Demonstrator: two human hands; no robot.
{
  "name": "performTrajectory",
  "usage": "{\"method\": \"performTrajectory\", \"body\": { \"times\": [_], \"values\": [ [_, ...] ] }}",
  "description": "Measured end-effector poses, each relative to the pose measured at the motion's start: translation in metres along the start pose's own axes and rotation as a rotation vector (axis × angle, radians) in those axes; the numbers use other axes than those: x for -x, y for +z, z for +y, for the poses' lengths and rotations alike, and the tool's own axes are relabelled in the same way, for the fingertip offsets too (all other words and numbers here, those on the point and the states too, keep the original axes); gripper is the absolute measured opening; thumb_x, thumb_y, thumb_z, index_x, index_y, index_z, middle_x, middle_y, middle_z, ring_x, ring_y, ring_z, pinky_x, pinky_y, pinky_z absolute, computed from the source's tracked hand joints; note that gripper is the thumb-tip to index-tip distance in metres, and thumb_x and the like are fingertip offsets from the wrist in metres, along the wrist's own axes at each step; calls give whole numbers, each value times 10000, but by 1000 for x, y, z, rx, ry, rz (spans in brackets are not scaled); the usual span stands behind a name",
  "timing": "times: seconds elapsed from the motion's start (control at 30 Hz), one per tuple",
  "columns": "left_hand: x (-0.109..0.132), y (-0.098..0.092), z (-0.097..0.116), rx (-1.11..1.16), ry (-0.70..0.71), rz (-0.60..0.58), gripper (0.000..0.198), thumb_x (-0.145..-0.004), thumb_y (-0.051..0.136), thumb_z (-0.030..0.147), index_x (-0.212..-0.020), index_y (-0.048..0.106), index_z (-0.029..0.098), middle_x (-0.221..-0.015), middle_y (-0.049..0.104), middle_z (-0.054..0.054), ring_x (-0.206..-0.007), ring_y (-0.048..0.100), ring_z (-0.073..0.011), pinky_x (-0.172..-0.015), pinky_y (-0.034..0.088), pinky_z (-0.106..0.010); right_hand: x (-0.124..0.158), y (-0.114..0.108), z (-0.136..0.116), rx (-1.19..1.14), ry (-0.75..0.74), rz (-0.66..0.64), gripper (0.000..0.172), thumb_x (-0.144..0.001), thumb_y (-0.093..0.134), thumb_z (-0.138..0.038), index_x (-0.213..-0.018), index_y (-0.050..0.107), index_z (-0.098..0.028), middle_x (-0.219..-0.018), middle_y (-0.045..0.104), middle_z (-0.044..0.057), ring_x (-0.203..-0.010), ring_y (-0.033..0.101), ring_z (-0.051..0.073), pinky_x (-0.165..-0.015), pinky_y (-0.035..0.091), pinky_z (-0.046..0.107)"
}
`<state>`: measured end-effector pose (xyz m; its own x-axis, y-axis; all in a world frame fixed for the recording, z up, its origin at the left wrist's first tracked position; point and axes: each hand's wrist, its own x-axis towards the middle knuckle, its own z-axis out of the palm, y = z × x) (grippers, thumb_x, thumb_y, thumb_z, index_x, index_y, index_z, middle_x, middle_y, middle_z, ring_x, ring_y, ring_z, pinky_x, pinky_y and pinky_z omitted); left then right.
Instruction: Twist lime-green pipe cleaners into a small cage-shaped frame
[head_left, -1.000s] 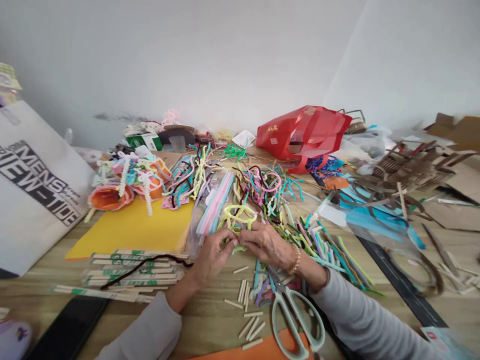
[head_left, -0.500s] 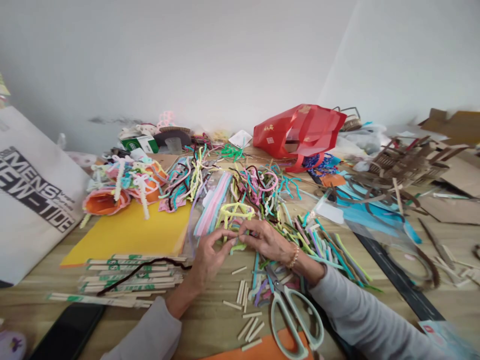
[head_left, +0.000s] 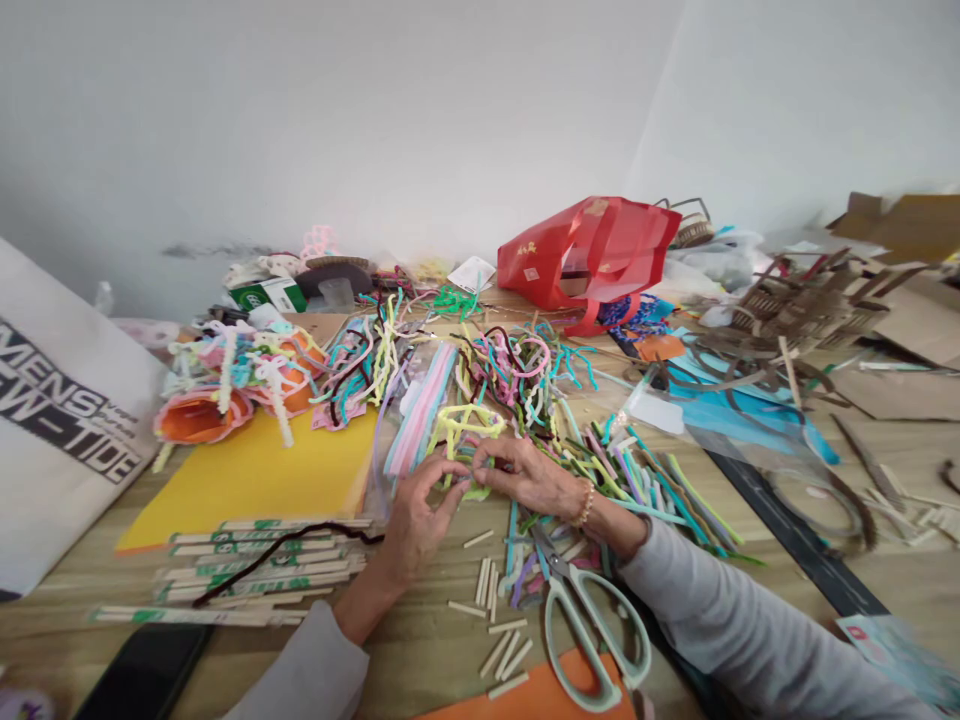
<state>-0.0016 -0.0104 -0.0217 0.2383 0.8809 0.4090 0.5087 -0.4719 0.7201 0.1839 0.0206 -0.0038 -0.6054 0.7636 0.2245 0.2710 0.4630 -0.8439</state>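
Note:
My left hand point(head_left: 420, 505) and my right hand point(head_left: 529, 478) meet at the fingertips over the middle of the table. Both are closed in a pinch, on something too small and hidden to name. Just behind the fingers stands a yellow pipe-cleaner frame point(head_left: 471, 420) with a rounded top, its lower part partly covered by my hands. Several short cut sticks point(head_left: 486, 583) lie in front of them. Scissors with pale handles point(head_left: 592, 625) rest below my right wrist. A dark brown pipe cleaner point(head_left: 277, 548) lies across paper-wrapped chopsticks point(head_left: 202, 612), left of my left wrist.
Bundles of coloured pipe cleaners point(head_left: 517, 365) spread behind the hands, with more cut pieces point(head_left: 660, 480) to the right. Yellow sheets point(head_left: 255, 480) lie left, near a phone point(head_left: 146, 670). A red bag point(head_left: 589, 250) stands at the back, a white bag point(head_left: 75, 480) at far left.
The camera view has shifted and tilted slightly. My hands stay pinched together in nearly the same place, with only a small shift of the fingers.

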Motion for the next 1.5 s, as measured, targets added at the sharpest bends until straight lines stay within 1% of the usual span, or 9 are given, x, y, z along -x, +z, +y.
{"method": "performTrajectory", "body": {
  "times": [0.2, 0.4, 0.53, 0.7, 0.87, 1.0, 1.23, 1.33, 1.5],
  "values": [
    [2, 3, -5, -63, 54, 9, 49, -800, 563, 187, -841, 585, 205, -849, 666, -31, -869, 619, -194, -832, 464, -315, 1, 1, 2, -68, 55, -28, 200, -880, 513, -303, -788, 589, -142, -632, 446, -37, -564, 347, 93, -517, 258, 209],
    [1, 1, -6, -51, 91, 7, 62, -823, 550, 198, -821, 611, 204, -827, 662, -40, -847, 621, -196, -819, 469, -322, 0, 0, 0, -88, 22, -31, 191, -880, 512, -273, -765, 584, -138, -696, 508, -12, -665, 457, 119, -621, 333, 218],
    [1, 0, -5, -26, 64, -26, 96, -851, 528, 242, -823, 606, 193, -841, 650, -52, -863, 612, -197, -823, 461, -315, 0, -1, 3, -85, -13, -29, 179, -888, 517, -281, -808, 591, -140, -752, 543, -2, -749, 501, 137, -669, 356, 224],
    [-1, -1, -1, 38, -22, -73, 172, -867, 497, 320, -812, 585, 182, -857, 631, -52, -877, 587, -204, -836, 436, -312, 0, -1, 2, -65, -47, -15, 154, -883, 524, -253, -812, 591, -133, -763, 550, 0, -702, 473, 121, -649, 358, 220],
    [-1, -4, 3, 122, -155, -185, 242, -888, 448, 375, -838, 581, 179, -873, 626, -38, -858, 562, -200, -817, 419, -297, 0, -1, 0, 7, -69, -1, 135, -877, 529, -230, -792, 583, -140, -757, 569, 2, -712, 485, 128, -681, 369, 232],
    [-2, -7, 3, 161, -176, -204, 243, -893, 434, 368, -864, 581, 176, -862, 610, -29, -841, 551, -190, -801, 414, -287, 0, 0, 3, -34, -65, -12, 134, -882, 524, -230, -803, 585, -140, -753, 557, -3, -708, 479, 122, -670, 366, 223],
    [-5, -9, 3, 160, -152, -203, 254, -891, 418, 342, -797, 584, 174, -780, 595, -19, -804, 553, -185, -770, 428, -286, 0, 1, 1, 10, -55, 11, 128, -876, 531, -229, -831, 614, -142, -797, 605, 10, -738, 509, 132, -711, 378, 236],
    [-4, -8, 1, 129, -114, -188, 243, -890, 420, 321, -805, 593, 173, -774, 614, -21, -799, 575, -188, -762, 446, -294, 0, 0, 0, -12, -34, 8, 119, -858, 541, -217, -812, 618, -139, -764, 588, 0, -709, 489, 123, -677, 364, 226],
    [-1, 0, -4, -46, 99, -66, 109, -856, 509, 230, -862, 603, 176, -850, 653, -46, -864, 605, -196, -800, 466, -317, 0, 0, 4, -139, 74, -13, 94, -798, 538, -164, -742, 604, -127, -657, 522, -27, -607, 419, 99, -573, 310, 204]
  ]
}}
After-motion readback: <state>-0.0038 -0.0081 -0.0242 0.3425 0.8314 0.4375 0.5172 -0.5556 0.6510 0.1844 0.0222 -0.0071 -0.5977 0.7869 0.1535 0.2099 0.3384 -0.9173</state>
